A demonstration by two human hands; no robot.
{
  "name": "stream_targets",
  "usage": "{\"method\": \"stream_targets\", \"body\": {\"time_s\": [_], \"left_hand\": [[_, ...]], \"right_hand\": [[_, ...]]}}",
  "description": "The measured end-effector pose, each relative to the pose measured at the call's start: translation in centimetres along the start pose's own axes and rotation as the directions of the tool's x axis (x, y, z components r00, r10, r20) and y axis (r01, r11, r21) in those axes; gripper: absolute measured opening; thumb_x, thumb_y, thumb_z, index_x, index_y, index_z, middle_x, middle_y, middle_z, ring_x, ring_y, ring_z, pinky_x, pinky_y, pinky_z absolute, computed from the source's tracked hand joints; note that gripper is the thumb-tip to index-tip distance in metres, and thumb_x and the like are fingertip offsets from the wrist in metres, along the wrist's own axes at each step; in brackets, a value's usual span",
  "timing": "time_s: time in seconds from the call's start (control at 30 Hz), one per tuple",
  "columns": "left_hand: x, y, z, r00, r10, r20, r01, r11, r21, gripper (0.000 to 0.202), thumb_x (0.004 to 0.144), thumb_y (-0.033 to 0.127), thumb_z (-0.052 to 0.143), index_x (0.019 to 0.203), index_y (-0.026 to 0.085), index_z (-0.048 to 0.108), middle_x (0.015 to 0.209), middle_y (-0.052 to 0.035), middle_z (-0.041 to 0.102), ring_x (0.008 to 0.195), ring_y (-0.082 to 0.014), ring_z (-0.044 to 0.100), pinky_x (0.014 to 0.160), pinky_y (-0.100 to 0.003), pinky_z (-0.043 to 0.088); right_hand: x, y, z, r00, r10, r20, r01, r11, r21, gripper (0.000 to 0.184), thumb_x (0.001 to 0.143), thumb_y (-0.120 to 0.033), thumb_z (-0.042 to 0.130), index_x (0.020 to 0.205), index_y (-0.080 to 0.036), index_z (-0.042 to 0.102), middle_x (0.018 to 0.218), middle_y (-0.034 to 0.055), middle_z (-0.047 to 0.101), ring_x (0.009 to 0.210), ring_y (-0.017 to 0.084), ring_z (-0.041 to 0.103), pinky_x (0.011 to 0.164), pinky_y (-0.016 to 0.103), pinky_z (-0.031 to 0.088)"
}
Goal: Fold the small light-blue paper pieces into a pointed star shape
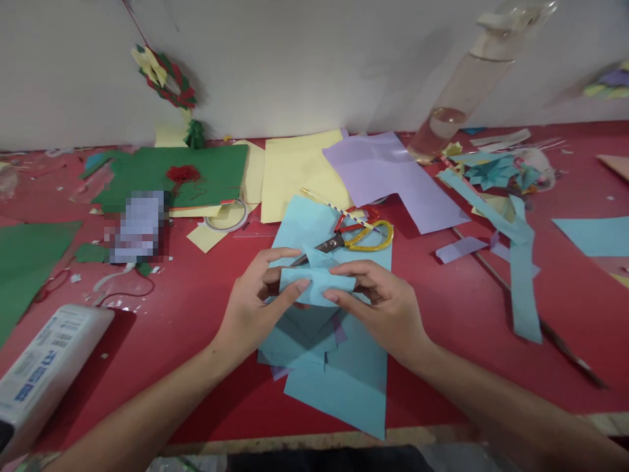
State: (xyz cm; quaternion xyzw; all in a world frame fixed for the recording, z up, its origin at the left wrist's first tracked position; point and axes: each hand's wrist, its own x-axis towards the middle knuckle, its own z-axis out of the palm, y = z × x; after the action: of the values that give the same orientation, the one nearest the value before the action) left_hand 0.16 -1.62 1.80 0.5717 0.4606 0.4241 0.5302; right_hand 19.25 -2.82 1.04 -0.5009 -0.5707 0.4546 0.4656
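A small folded piece of light-blue paper (pixel 319 286) is held up between both hands. My left hand (pixel 263 288) pinches its left end, thumb on the near face and fingers behind. On the right end, my right hand (pixel 381 298) grips it the same way. Just beyond the folded paper lie scissors (pixel 366 239) with red and yellow handles, their blades partly hidden by the paper and my left hand. A striped pencil (pixel 339 208) rests across the handles. Blue paper sheets (pixel 356 387) lie beneath the hands.
Yellow (pixel 295 170) and purple sheets (pixel 388 170) lie behind, with green card (pixel 221 170) to their left. A clear bottle (pixel 462 92) stands back right near paper strips (pixel 523 282) and a thin stick (pixel 555 337). A phone (pixel 137 226), tape roll (pixel 226 216) and power bank (pixel 54 360) are leftward.
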Motion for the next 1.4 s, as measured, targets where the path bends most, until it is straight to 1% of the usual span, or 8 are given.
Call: {"method": "stream_targets", "body": {"time_s": [0.13, 0.23, 0.33, 0.6, 0.7, 0.83, 0.93, 1.4], "left_hand": [[0.01, -0.07, -0.11, 0.997, 0.071, -0.040, -0.064, 0.985, 0.163, 0.025, 0.084, 0.029, 0.067, 0.108, 0.025, 0.063, 0.063, 0.0061, 0.065, 0.058, -0.0094, 0.066, 0.057, -0.015, 0.057], [-0.04, 0.07, -0.14, 0.988, 0.136, -0.066, -0.116, 0.960, 0.254, 0.018, 0.083, 0.027, 0.068, 0.101, 0.026, 0.067, 0.076, 0.0051, 0.071, 0.063, -0.0069, 0.067, 0.055, -0.009, 0.054], [-0.10, 0.38, -0.11, 0.982, 0.178, -0.068, -0.151, 0.944, 0.293, 0.013, 0.083, 0.025, 0.067, 0.096, 0.025, 0.070, 0.091, 0.0040, 0.074, 0.068, -0.0067, 0.069, 0.058, -0.009, 0.054], [-0.25, 0.65, -0.22, 0.959, 0.284, -0.007, -0.257, 0.880, 0.400, 0.014, 0.084, 0.018, 0.066, 0.095, 0.023, 0.073, 0.090, 0.0019, 0.076, 0.073, -0.0097, 0.071, 0.062, -0.012, 0.055], [-0.26, 0.59, -0.23, 0.962, 0.275, 0.002, -0.251, 0.875, 0.415, 0.015, 0.084, 0.020, 0.065, 0.097, 0.024, 0.073, 0.091, 0.0023, 0.076, 0.071, -0.0095, 0.071, 0.061, -0.012, 0.054], [-0.23, 0.49, -0.09, 0.966, 0.255, 0.035, -0.245, 0.870, 0.428, 0.015, 0.085, 0.022, 0.065, 0.098, 0.025, 0.073, 0.091, 0.0022, 0.076, 0.072, -0.0104, 0.071, 0.060, -0.013, 0.054], [-0.26, 0.42, -0.05, 0.964, 0.261, 0.039, -0.251, 0.860, 0.445, 0.016, 0.085, 0.022, 0.064, 0.099, 0.025, 0.072, 0.091, 0.0017, 0.076, 0.063, -0.0087, 0.068, 0.057, -0.014, 0.053], [-0.05, 0.77, -0.24, 0.975, 0.221, 0.015, -0.201, 0.853, 0.482, 0.016, 0.083, 0.024, 0.065, 0.095, 0.024, 0.074, 0.088, -0.0006, 0.076, 0.067, -0.0126, 0.071, 0.055, -0.015, 0.052]], "right_hand": [[-0.01, 0.12, 0.00, 1.000, -0.009, -0.018, 0.009, 1.000, -0.023, 0.023, 0.075, -0.031, 0.076, 0.096, -0.025, 0.067, 0.073, -0.0026, 0.069, 0.066, 0.011, 0.065, 0.054, 0.018, 0.052], [0.01, 0.13, -0.02, 1.000, -0.010, -0.027, 0.009, 0.999, -0.036, 0.024, 0.075, -0.032, 0.076, 0.096, -0.024, 0.067, 0.072, -0.0022, 0.068, 0.065, 0.012, 0.064, 0.053, 0.018, 0.052], [0.04, 0.03, -0.07, 0.999, -0.023, -0.041, 0.020, 0.998, -0.060, 0.023, 0.075, -0.033, 0.075, 0.096, -0.024, 0.067, 0.068, -0.0023, 0.067, 0.061, 0.012, 0.062, 0.051, 0.019, 0.051], [0.12, 0.00, -0.14, 0.999, -0.011, -0.035, 0.009, 0.998, -0.056, 0.026, 0.075, -0.034, 0.075, 0.098, -0.024, 0.066, 0.070, -0.0005, 0.067, 0.062, 0.014, 0.062, 0.054, 0.024, 0.051], [0.27, 0.05, -0.19, 0.999, -0.022, -0.023, 0.021, 0.998, -0.066, 0.024, 0.077, -0.033, 0.074, 0.099, -0.025, 0.067, 0.070, -0.0013, 0.066, 0.062, 0.013, 0.061, 0.055, 0.023, 0.051], [0.44, 0.12, -0.30, 0.999, -0.033, -0.024, 0.031, 0.995, -0.091, 0.017, 0.081, -0.033, 0.070, 0.095, -0.025, 0.069, 0.084, 0.0011, 0.069, 0.070, 0.014, 0.063, 0.056, 0.023, 0.050], [0.48, 0.13, -0.31, 0.998, -0.056, -0.013, 0.054, 0.995, -0.085, 0.012, 0.082, -0.032, 0.069, 0.091, -0.025, 0.071, 0.081, 0.0008, 0.069, 0.069, 0.014, 0.063, 0.056, 0.023, 0.050], [0.77, 0.12, -0.36, 0.999, -0.042, 0.026, 0.043, 0.997, -0.067, 0.017, 0.082, -0.036, 0.068, 0.091, -0.023, 0.075, 0.081, 0.0022, 0.073, 0.064, 0.013, 0.062, 0.055, 0.023, 0.050]]}}
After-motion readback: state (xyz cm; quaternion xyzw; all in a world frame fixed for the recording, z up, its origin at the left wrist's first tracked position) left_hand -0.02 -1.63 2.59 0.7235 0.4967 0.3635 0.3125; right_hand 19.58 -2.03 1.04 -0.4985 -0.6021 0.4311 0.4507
